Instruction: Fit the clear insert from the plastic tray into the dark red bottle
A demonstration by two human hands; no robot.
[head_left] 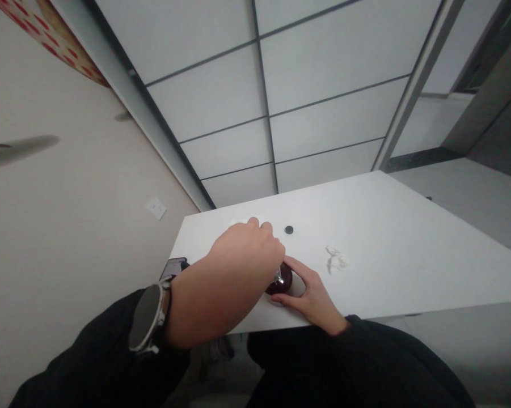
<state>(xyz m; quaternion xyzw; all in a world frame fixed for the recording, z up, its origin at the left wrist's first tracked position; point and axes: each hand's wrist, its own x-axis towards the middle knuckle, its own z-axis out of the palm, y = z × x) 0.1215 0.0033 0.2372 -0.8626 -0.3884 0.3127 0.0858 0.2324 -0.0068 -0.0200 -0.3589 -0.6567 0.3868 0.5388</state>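
Observation:
A dark red, glossy, rounded object (285,279) is on the white table near its front edge, partly covered by my hands. My right hand (312,292) grips its right side, with the thumb in front and the fingers behind. Over its left and upper part reaches my left hand (250,249), fingers curled and closed, knuckles up. Whatever those fingers hold is hidden beneath the hand. A watch (147,317) sits on my left wrist. Just beyond my left hand lies a small dark round cap-like piece (289,229).
Thin whitish shreds (335,259) lie on the white table (391,243) to the right. A phone (174,267) is at the table's left edge, beside my left forearm. A wall with an outlet (156,208) stands left; panelled doors (229,113) stand behind the table.

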